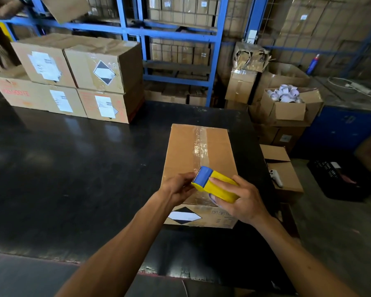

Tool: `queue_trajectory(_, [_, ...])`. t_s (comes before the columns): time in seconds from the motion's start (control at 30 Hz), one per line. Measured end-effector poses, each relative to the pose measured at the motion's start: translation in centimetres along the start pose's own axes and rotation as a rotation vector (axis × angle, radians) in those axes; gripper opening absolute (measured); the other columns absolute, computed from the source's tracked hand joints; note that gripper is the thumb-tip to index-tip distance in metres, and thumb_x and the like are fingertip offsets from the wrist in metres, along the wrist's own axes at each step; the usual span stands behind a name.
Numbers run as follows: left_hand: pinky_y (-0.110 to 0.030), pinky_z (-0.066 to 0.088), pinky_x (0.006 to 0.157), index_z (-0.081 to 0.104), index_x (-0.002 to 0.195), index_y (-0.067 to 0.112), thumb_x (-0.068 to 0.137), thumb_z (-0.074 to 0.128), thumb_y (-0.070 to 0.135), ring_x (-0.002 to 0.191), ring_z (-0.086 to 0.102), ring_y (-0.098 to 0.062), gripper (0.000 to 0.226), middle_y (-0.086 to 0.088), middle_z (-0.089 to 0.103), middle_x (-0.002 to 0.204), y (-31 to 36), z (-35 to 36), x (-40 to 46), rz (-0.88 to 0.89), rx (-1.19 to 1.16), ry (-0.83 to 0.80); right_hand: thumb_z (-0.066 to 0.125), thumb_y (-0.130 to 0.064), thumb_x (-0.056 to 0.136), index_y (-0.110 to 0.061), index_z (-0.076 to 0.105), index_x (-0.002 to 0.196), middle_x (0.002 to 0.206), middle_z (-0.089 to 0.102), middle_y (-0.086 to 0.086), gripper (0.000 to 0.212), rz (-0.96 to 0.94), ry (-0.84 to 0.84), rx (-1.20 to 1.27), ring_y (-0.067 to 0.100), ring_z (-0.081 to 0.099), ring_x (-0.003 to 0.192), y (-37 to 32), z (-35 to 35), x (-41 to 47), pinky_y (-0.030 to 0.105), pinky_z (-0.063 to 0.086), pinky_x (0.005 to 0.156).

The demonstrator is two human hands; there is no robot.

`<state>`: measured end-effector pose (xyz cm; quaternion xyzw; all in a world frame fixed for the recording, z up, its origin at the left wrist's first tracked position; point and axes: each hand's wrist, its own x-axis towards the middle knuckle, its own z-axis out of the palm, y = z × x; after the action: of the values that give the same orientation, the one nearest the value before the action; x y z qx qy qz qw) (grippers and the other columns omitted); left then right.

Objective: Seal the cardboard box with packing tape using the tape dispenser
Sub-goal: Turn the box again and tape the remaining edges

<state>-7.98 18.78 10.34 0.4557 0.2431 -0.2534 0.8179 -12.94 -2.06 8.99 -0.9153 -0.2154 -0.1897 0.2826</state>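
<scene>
A brown cardboard box (184, 151) lies on the black table (73, 159), flaps down, with a strip of clear packing tape (200, 146) running along its centre seam. Over the near end of the box I hold a yellow and blue tape dispenser (214, 185). My right hand (242, 202) wraps around its yellow body from the right. My left hand (180, 187) pinches at the dispenser's blue front end, where the tape comes off. A black and white diamond label (184, 216) shows on the box's near side.
Four labelled cartons (73, 80) are stacked at the table's back left. Blue shelving (180, 39) with more boxes stands behind. To the right, off the table, sit an open box of tape rolls (285, 103), a carton with a white controller (276, 177) and a black crate (338, 181).
</scene>
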Motion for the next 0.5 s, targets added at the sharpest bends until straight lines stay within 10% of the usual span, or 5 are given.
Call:
queue_trajectory(0.1, [-0.028,0.059,0.048,0.066,0.079,0.001,0.09,0.067,-0.003,0.066,0.064,-0.02,0.012,-0.012,0.069,0.07,-0.5,-0.5,0.2,0.061,0.048,0.188,0.067,-0.052,0.08,-0.053,0.046,0.136,0.089,0.044,-0.005,0.06,-0.007,-0.097,-0.026,0.01,0.047,0.072,-0.6,-0.1,0.2,0.023,0.04,0.057])
queue_trajectory(0.5, [-0.027,0.06,0.068,0.071,0.101,0.009,0.082,0.08,0.008,0.075,0.075,-0.018,0.021,-0.006,0.077,0.082,-4.4,-5.8,-0.2,0.537,0.044,0.604,0.066,-0.056,0.08,-0.055,0.039,0.139,0.094,0.053,0.003,0.064,-0.176,-0.4,-0.237,0.017,0.053,0.068,1.8,-2.8,0.9,0.026,0.048,0.054])
